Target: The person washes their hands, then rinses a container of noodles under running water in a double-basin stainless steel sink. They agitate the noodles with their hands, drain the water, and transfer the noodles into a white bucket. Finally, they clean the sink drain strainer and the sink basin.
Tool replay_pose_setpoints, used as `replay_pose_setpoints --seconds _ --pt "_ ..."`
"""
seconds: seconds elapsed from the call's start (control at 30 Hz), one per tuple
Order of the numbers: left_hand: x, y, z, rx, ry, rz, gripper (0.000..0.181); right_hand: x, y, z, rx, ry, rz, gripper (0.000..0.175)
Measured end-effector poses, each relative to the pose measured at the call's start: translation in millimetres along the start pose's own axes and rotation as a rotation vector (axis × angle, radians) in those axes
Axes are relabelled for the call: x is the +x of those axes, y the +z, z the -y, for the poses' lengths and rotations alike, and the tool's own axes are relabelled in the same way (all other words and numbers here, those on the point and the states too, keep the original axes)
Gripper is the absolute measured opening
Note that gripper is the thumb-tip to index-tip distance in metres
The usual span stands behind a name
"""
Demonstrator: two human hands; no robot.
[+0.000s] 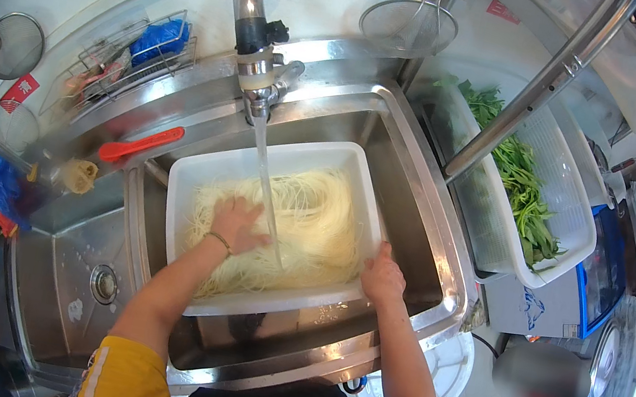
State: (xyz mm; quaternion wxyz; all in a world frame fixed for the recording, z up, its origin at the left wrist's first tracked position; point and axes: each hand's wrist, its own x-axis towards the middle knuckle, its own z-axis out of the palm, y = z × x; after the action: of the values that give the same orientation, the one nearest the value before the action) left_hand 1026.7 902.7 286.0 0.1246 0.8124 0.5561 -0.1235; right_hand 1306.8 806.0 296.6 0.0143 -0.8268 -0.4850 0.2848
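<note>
A white plastic tub (256, 312) sits in the right basin of a stainless steel sink. Thin pale noodles (316, 211) lie in it, swirled and wet. From the faucet (252, 66) above, a stream of water (264, 170) falls onto them. My left hand (236, 225) rests on the noodles with its fingers spread, just left of the stream. It grips nothing that I can see, though the fingertips are partly blurred. My right hand (384, 277) holds the tub's right rim near the front corner, thumb side toward the noodles.
Left is a second basin (59, 274) with a drain. An orange plastic-handled tool (141, 143) lies on the ledge behind. A wire rack (125, 59) stands at the wall. Right, a white basket (562, 241) holds leafy greens (516, 176), crossed by a metal pole (541, 91).
</note>
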Motion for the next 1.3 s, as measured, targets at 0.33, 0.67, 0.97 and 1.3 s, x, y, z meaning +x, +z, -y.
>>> replay_pose_setpoints --seconds 0.33,0.67,0.97,1.3 --pt "-15 -9 -38 -0.173 0.090 0.075 0.062 -3 -3 -1 -0.038 0.018 -0.014 0.049" --pt "5 32 17 -0.141 -0.156 -0.013 0.049 -6 -10 4 -0.042 0.030 -0.006 0.047" --pt "-70 41 -21 -0.152 -0.092 0.026 0.080 -5 -3 0 -0.087 -0.004 -0.017 0.040" --pt "-44 38 21 -0.112 0.010 0.109 0.084 -6 1 -2 -0.113 -0.042 -0.072 0.040"
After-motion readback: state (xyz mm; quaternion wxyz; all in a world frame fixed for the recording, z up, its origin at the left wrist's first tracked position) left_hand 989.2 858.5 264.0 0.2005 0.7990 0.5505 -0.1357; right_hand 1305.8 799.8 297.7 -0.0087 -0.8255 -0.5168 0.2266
